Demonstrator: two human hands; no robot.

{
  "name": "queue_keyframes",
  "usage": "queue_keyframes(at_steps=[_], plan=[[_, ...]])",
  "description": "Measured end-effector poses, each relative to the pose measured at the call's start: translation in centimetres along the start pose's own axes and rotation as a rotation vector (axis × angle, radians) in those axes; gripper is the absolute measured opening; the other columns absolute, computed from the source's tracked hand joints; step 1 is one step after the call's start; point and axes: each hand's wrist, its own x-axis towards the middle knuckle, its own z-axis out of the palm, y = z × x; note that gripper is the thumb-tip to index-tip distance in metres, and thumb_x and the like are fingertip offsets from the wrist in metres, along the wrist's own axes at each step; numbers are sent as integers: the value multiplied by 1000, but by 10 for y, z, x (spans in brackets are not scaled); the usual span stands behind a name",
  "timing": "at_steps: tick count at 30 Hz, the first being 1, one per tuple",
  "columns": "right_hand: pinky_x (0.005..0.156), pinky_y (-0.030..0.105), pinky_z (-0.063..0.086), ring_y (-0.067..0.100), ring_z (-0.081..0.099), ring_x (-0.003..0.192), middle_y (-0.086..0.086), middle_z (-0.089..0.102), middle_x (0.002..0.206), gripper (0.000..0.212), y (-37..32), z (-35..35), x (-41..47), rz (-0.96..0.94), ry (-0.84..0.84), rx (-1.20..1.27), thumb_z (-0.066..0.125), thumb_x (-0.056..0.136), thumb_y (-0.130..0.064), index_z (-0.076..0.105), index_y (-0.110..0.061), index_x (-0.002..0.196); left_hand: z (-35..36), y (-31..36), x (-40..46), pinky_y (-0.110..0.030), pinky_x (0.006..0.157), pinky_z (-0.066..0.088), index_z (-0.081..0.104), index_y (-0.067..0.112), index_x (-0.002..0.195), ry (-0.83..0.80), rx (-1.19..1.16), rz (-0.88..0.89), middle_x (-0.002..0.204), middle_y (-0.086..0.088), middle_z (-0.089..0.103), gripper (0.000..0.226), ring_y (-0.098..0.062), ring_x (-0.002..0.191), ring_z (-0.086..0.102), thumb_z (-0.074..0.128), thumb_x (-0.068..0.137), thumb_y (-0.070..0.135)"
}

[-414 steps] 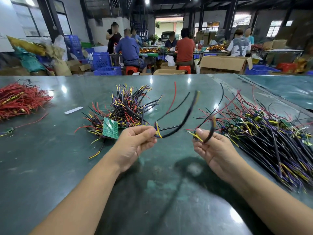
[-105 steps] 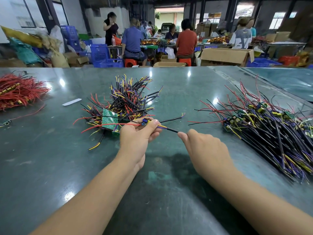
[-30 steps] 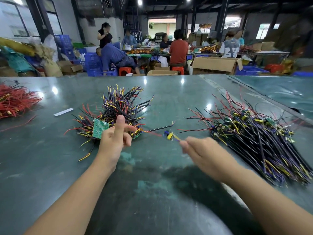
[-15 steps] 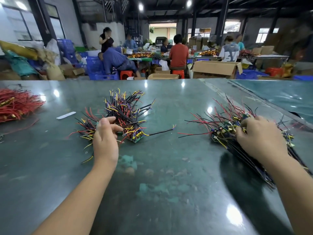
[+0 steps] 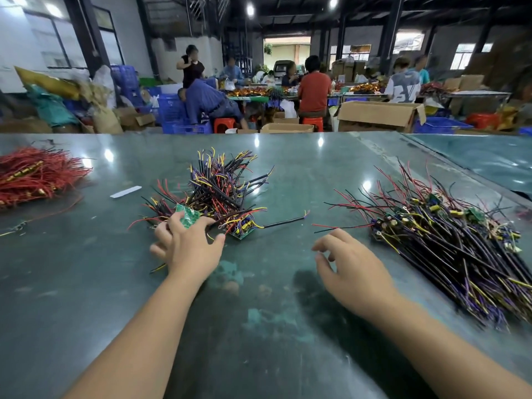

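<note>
Left hand [image 5: 187, 249] spread open, fingertips resting on a green circuit board [image 5: 187, 216] at the near edge of the tangled wire pile [image 5: 221, 185] just ahead of it; nothing gripped. Right hand [image 5: 349, 262] loose, half-curled, empty; long heap of wired boards [image 5: 449, 243] just to its right. Likely between pieces: next move calls for pinching one board free without dragging its neighbours. Tabletop [image 5: 259, 326] dark green, glossy, scuffed. Red wire bundle [image 5: 34, 174] far left of the left hand. Workshop beyond: seated workers [image 5: 313, 87], cartons [image 5: 377, 116], blue crates [image 5: 172, 110].
</note>
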Motion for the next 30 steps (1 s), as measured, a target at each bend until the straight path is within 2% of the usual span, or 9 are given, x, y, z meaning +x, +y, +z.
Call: queue_keyframes(at_steps=[7,9,11,15,18,22,24,26,30], plan=[[70,35,49,11,57,84,-21,44,94,10,2,-2,0,-5,-23,52,52,92,-25,60,-26,97,-2,1,5,-41,98,23,69,29,89,126,-117,-66,125,1,53,16,-29,124,30,65,83,43],[72,36,49,11,57,83,-21,44,93,10,1,-3,-1,-5,-35,69,51,92,-24,60,-26,96,-5,2,4,-40,89,30,68,27,83,253,-213,-7,102,2,65,13,-29,109,45,65,84,40],[74,37,49,10,57,81,-21,45,93,11,-1,-3,-1,2,-51,85,51,92,-24,61,-26,96,-9,4,5,-37,74,41,63,25,78,285,-518,97,75,5,65,11,-21,81,58,63,88,30],[76,33,48,8,55,78,-17,51,92,11,-5,-2,-2,2,-79,150,53,91,-20,63,-23,95,-17,20,-5,-23,54,42,55,23,79,117,-1066,151,58,10,58,18,-5,53,49,54,95,15],[70,13,41,4,54,75,-13,57,88,12,-11,-3,-2,15,-127,277,54,92,-20,66,-23,91,-18,33,-18,-19,46,39,53,15,81,-100,-1284,101,56,8,56,18,-6,48,46,48,98,10],[65,13,43,1,54,67,-14,63,80,14,-20,-3,-3,105,-270,516,54,93,-35,66,-29,95,-17,47,-38,-19,56,44,53,19,84,-449,-1496,-34,67,6,55,25,-3,54,52,36,102,15],[73,23,48,11,59,75,-9,67,88,17,-25,-2,-3,142,-302,620,54,91,-41,65,-31,99,-16,51,-46,-23,66,42,54,21,87,-537,-1501,-20,73,6,51,27,-1,58,53,32,102,16],[71,22,50,8,61,74,-10,69,90,18,-31,0,-1,165,-274,748,56,90,-40,65,-30,101,-13,56,-54,-23,67,38,56,24,87,-581,-1425,22,76,5,49,28,-1,61,51,33,102,18],[62,19,49,6,57,61,-7,66,68,7,-39,3,-1,188,-154,938,62,89,-16,69,-18,89,-2,64,-68,-29,64,39,61,29,84,-625,-1318,164,75,-1,50,33,-13,66,47,35,101,18]])
